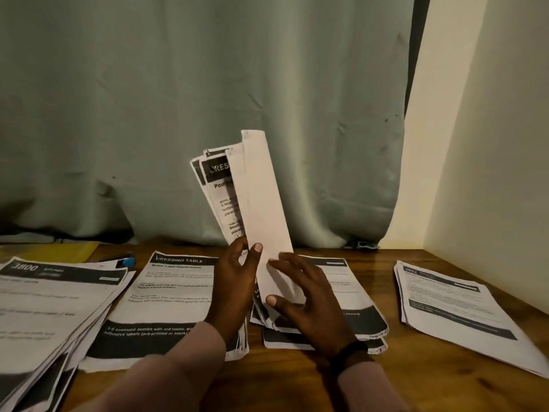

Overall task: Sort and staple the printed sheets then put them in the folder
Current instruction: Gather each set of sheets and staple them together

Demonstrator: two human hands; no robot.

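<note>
My left hand [234,281] grips a bundle of printed sheets [255,200] held upright above the table, their tops curling over, with its thumb on the front sheet. My right hand [306,301] rests with spread fingers against the lower white back of that bundle. Under the hands lie two piles: a "Dressing Table" pile [166,301] at centre left and another pile [350,295] at centre right. A thick pile [44,310] lies at the left and one more [451,304] at the right. A yellow folder [59,251] lies at the back left.
The wooden table [297,382] stands against a green curtain [208,99], and a cream wall [490,144] closes the right side. A small blue and dark object [126,261], perhaps the stapler, pokes out behind the left pile.
</note>
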